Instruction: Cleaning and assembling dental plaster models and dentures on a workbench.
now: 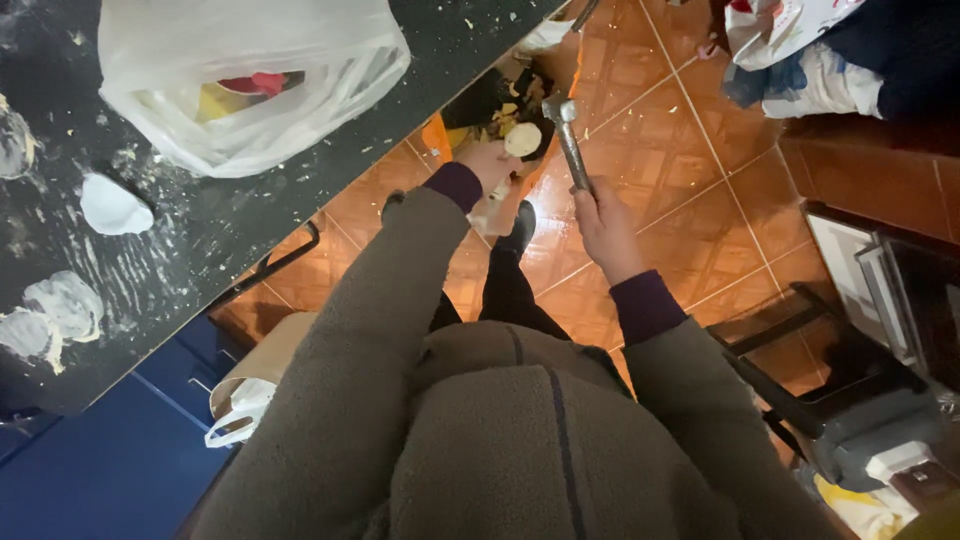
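My left hand (488,160) reaches down over an orange bin (437,135) with a dark liner and pale scraps inside. Its fingers hold a pale round piece (522,138) above the bin's opening. My right hand (603,225) is closed around the handle of a metal hammer-like tool (566,125). The tool's head points away from me, right beside the pale piece. Both arms wear grey-brown fleece sleeves with dark purple cuffs.
A dark, flour-dusted countertop (150,270) at left carries a white plastic bag (250,80) and white dough lumps (112,205). Blue cabinet fronts (120,470) sit below it. Orange floor tiles (680,150) lie ahead, a dark stool (800,380) at right, bags (800,50) top right.
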